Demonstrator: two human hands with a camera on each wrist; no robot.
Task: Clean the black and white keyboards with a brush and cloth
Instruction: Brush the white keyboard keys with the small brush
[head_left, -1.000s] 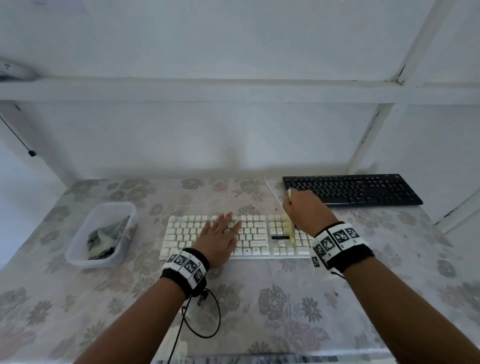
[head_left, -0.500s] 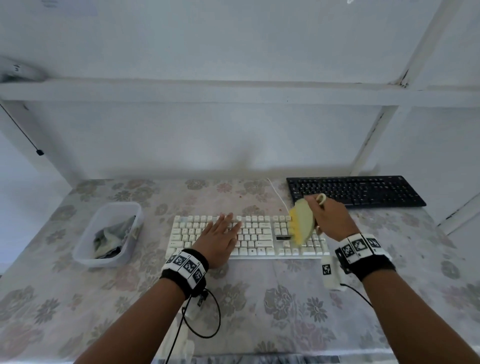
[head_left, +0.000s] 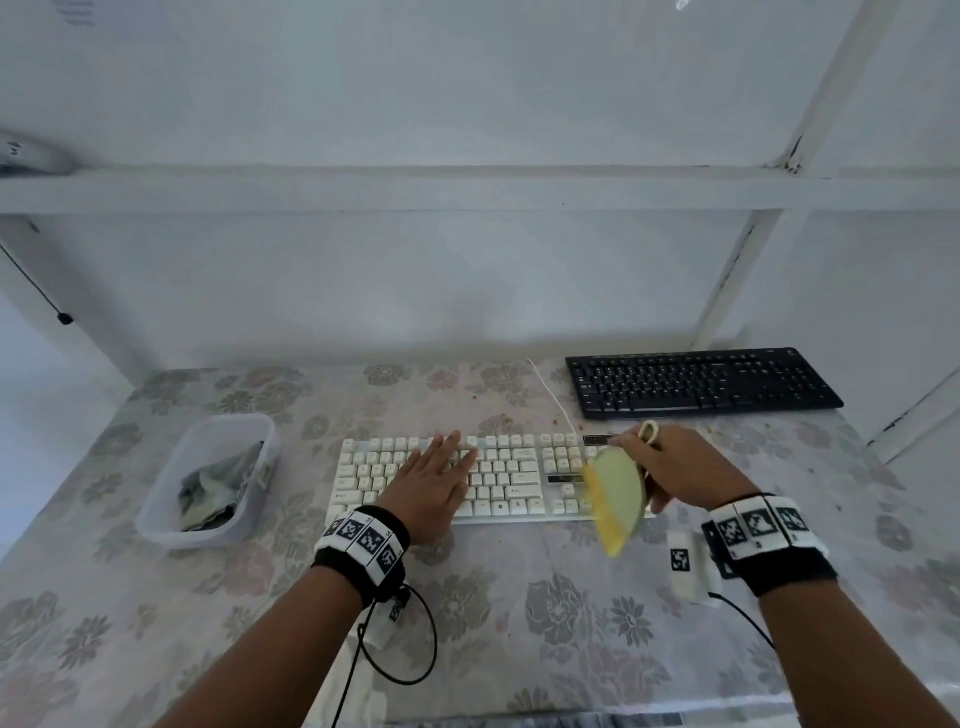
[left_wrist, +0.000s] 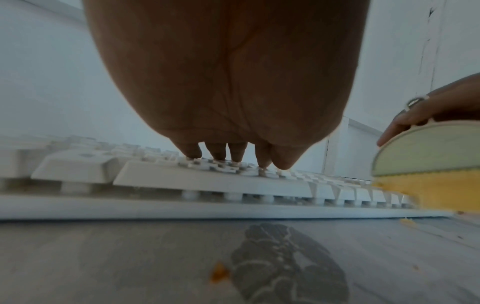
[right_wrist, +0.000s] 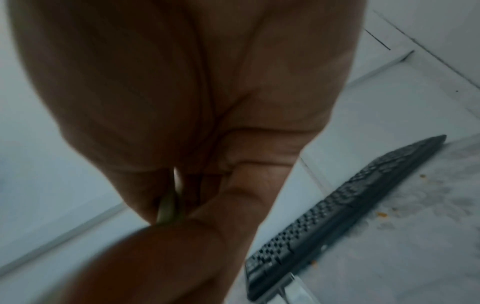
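A white keyboard (head_left: 498, 480) lies at the middle of the flowered table. My left hand (head_left: 434, 478) rests flat on its keys, fingers straight, and the left wrist view shows the fingertips (left_wrist: 221, 156) on the keycaps of the white keyboard (left_wrist: 207, 181). My right hand (head_left: 670, 467) grips a pale green brush with yellow bristles (head_left: 615, 499) over the keyboard's right end, bristles facing left and down. The brush (left_wrist: 426, 164) also appears at the right of the left wrist view. A black keyboard (head_left: 696, 382) sits at the back right, seen too as the black keyboard (right_wrist: 345, 207).
A clear plastic tub (head_left: 208, 480) holding a crumpled cloth (head_left: 213, 491) stands to the left of the white keyboard. Orange crumbs (left_wrist: 219, 273) lie on the tablecloth. A white cable (head_left: 550, 392) runs back from the keyboard. White walls and a shelf beam close the back.
My right hand has swept the brush from the keypad area toward the keyboard's front right edge, turning its green back into view. The left hand has stayed flat on the keys.
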